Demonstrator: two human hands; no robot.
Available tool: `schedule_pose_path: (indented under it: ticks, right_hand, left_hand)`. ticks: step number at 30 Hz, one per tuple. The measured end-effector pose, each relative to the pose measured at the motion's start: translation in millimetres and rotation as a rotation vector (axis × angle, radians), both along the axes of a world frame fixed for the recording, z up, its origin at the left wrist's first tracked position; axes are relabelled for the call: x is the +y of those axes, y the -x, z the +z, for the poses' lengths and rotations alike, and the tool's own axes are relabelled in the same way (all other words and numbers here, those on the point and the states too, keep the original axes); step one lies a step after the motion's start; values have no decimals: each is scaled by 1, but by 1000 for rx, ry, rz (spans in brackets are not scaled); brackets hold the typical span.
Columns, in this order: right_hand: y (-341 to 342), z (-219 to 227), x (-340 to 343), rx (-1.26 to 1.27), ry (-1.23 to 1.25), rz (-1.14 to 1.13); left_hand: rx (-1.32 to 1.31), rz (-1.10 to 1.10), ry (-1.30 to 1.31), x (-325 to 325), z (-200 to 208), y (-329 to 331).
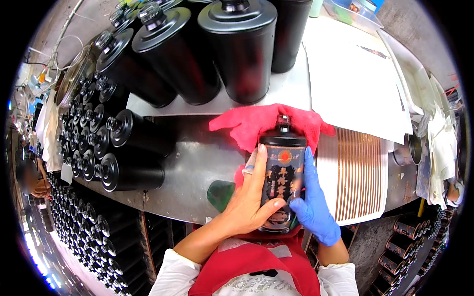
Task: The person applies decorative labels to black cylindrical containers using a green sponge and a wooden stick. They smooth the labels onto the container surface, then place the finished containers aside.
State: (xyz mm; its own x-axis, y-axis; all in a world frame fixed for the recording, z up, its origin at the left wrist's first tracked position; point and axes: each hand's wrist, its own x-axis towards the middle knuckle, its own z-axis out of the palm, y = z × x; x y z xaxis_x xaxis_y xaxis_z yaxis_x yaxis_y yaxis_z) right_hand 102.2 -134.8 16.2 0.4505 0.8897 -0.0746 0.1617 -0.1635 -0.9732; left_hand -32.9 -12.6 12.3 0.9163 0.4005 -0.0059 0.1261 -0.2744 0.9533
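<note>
A black bottle (280, 182) with a decorated front in gold lettering and a red-orange emblem lies neck away from me, close to my body. My left hand (252, 200), bare, grips its left side, thumb across the lower front. On the right side, my right hand (312, 202) in a blue glove presses with its fingers along the edge and thumb on the front. Under and behind the bottle's neck spreads a red cloth (247, 123). A dark green flat piece (220, 194) rests on the metal table (190, 163) beside my left wrist.
Large plain black bottles (242, 54) stand on a white raised board (291, 93) ahead. More black bottles (131, 172) lie stacked at the left. White paper sheets (350, 84) and a sheet with gold-brown stripes (363, 177) cover the right. Decorated bottles (407, 229) lie lower right.
</note>
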Motion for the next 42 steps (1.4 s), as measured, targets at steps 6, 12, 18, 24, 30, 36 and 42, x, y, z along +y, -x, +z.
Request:
schedule_pose_path:
  ticks: [6, 12, 18, 24, 30, 36, 42]
  right_hand:
    - [-5, 32, -1, -43, 249, -100]
    - [-40, 46, 20, -920, 134, 271]
    - [-38, 45, 17, -919, 190, 336]
    - [-47, 45, 18, -822, 159, 62]
    - [-32, 11, 9, -497, 147, -99]
    - [-66, -28, -36, 1005, 39, -490]
    - [-36, 48, -52, 323, 60, -421]
  left_hand:
    - [-9, -6, 50, 4, 1, 5]
    - [7, -26, 49, 2, 3, 2]
    - [41, 29, -72, -3, 10, 2]
    - [17, -20, -296, 8, 13, 3]
    - [79, -15, -222, 3, 14, 0]
    - [109, 83, -228, -2, -2, 30]
    - [516, 347, -677, -5, -37, 83]
